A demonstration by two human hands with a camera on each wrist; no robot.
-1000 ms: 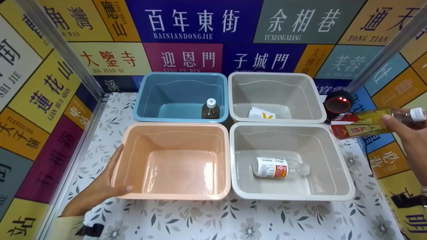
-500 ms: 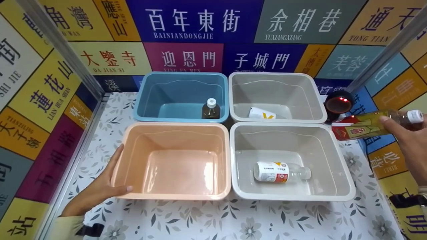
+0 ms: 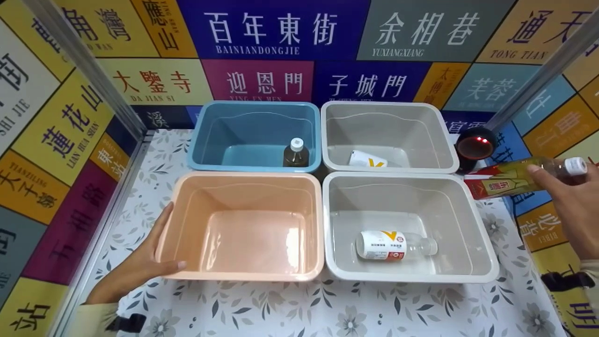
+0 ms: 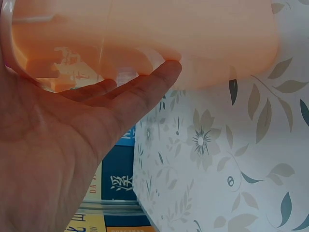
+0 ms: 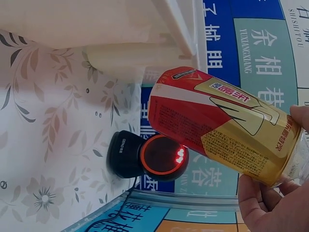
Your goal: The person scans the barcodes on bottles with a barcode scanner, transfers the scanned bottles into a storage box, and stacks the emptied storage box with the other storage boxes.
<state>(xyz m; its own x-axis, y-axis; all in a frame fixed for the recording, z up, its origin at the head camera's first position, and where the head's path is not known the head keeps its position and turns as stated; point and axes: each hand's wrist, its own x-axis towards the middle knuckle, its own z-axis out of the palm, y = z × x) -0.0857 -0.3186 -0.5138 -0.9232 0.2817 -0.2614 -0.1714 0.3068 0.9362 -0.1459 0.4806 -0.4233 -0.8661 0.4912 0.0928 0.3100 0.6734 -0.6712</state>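
My right hand grips a drink bottle with a red and gold label and white cap, tilted on its side. In the right wrist view the bottle's red base points toward a black scanner with an orange ring and lit red lights; fingers and thumb wrap the cap end. My left hand rests on the left front corner of a peach bin, its thumb at the rim. Straight fingers lie against the bin's outer wall in the left wrist view.
A grey bin holds a clear bottle with a white label, lying down. Behind stand a blue bin with a dark bottle upright, and another grey bin with a white-labelled bottle. Printed panels wall in the floral-covered table.
My right hand has shifted slightly left with the drink bottle, which has turned a little. The bottle in the front grey bin has rolled slightly toward me. The left hand stays put.
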